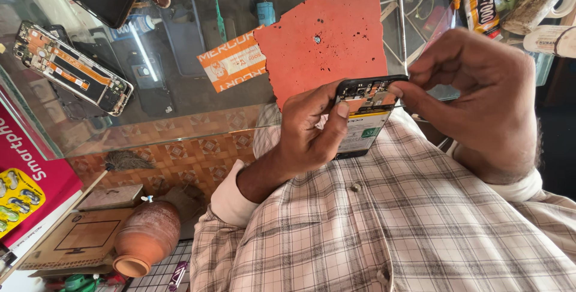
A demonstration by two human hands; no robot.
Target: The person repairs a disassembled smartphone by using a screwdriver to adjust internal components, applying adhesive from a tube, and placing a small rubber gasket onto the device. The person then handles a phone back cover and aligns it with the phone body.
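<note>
Your left hand (pixel 309 127) grips the opened phone (pixel 365 115) against your chest, back exposed for access. Your right hand (pixel 480 100) pinches at its top edge. Beyond the phone lies a red mat (pixel 324 34); far left, another stripped phone (pixel 72 67).

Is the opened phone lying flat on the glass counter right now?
No, the opened phone is held up off the glass counter, gripped between the left hand and right hand.
</note>
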